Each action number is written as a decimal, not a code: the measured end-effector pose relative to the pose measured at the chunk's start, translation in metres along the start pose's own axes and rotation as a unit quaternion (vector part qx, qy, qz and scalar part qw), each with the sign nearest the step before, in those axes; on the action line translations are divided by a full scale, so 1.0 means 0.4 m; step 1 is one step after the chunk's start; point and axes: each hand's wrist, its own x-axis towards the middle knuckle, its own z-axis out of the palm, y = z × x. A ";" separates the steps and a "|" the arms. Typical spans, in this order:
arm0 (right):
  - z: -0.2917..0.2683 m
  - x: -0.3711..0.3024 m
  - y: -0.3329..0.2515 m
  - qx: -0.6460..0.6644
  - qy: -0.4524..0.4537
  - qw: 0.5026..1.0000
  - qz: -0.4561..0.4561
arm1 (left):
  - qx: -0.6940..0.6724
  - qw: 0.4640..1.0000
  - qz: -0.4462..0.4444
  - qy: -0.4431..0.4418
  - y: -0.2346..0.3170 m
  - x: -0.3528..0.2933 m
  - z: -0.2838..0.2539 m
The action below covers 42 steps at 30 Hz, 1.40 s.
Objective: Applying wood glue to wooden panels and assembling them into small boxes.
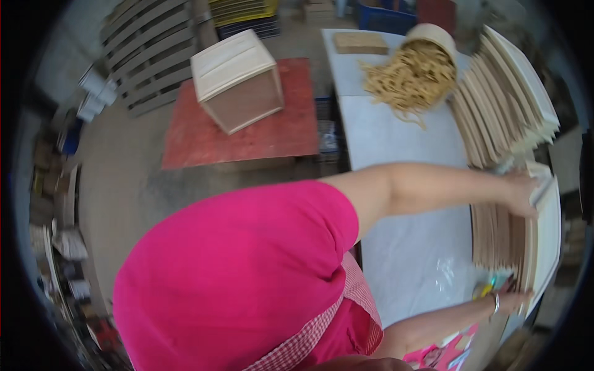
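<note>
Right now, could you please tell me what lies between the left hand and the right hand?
In the head view, pale panels stand between the left hand and the right hand, beside a stack of thin brownish boards.

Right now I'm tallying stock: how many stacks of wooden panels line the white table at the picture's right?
2. The upper stack is beside the tipped tub; the lower stack is at the left hand and right hand. More may be hidden behind.

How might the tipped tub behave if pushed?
The pale tub may roll, since its wall is round and it lies tipped. The tan strips look floppy, curling loosely, and more might spill from the open mouth.
</note>
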 end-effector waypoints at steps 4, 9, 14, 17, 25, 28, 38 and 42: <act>-0.001 -0.031 0.015 -0.075 -0.048 0.993 -0.082 | -0.021 0.998 0.029 0.052 -0.130 -0.308 -0.216; -0.062 -0.097 0.067 0.017 -0.087 0.996 0.030 | 0.354 0.817 -0.215 0.401 -0.318 -0.854 -0.699; -0.153 -0.257 0.169 -0.124 -0.147 0.981 0.003 | 0.456 0.506 -0.443 0.583 -0.267 -1.297 -1.115; -0.190 -0.359 0.228 -0.176 -0.231 0.957 0.012 | 0.249 0.515 -0.512 0.641 -0.323 -1.391 -1.317; -0.207 -0.559 0.183 -0.280 -0.322 0.904 0.002 | -0.148 0.618 -0.472 0.611 -0.560 -1.530 -1.568; -0.223 -0.575 0.190 -0.295 -0.346 0.890 0.014 | -0.185 0.642 -0.435 0.604 -0.616 -1.520 -1.593; -0.089 -0.647 0.216 -0.245 -0.492 0.835 -0.007 | 0.065 0.673 -0.439 0.591 -0.398 -1.390 -1.506; -0.074 -0.725 0.234 -0.221 -0.543 0.810 0.018 | 0.062 0.662 -0.365 0.651 -0.322 -1.395 -1.507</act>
